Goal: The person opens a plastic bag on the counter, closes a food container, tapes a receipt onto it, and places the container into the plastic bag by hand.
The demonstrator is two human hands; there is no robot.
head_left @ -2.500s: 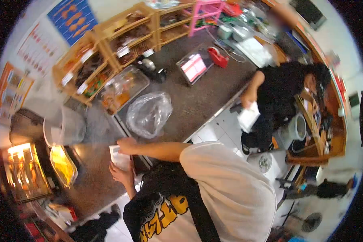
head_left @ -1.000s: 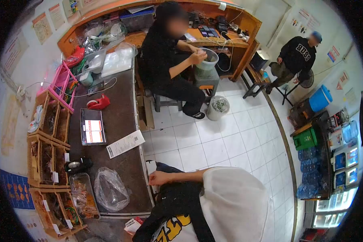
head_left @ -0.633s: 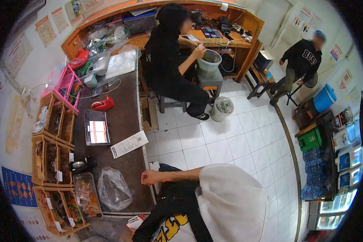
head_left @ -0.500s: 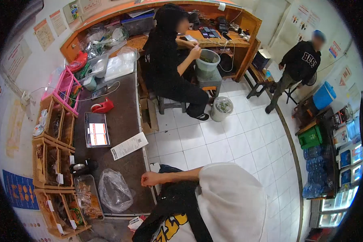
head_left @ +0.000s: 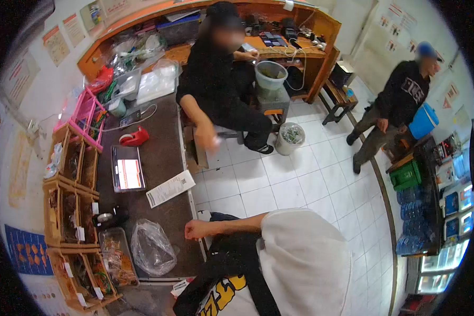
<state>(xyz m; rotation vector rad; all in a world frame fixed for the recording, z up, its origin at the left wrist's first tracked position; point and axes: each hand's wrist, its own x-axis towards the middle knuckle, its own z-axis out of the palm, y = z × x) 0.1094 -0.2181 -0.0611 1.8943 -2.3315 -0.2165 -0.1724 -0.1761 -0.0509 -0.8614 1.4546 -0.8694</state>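
My right hand [head_left: 197, 229] is closed in a loose fist at the edge of the dark counter [head_left: 166, 218], with nothing visible in it. A clear plastic bag [head_left: 152, 247] lies crumpled just left of it. Beyond the hand, a printed paper slip [head_left: 170, 188] lies near the counter edge. Beside the slip is a tablet [head_left: 128, 168] with a lit screen. A clear tray [head_left: 119, 255] of packed goods sits next to the plastic bag. My left hand is not seen. A small white-and-red packet [head_left: 180, 287] shows by my torso.
Wooden racks [head_left: 71, 210], a red tape dispenser [head_left: 134, 137] and a pink basket [head_left: 87, 118] line the counter. A seated person in black [head_left: 216, 89] is beside a grey bucket [head_left: 270, 79]. Another person [head_left: 400, 100] stands at the right. A bin [head_left: 289, 139] is on the floor.
The seated person has turned, and one hand has swung down towards the counter's side. The standing person has shifted right and nearer. My right hand stays nearly still.
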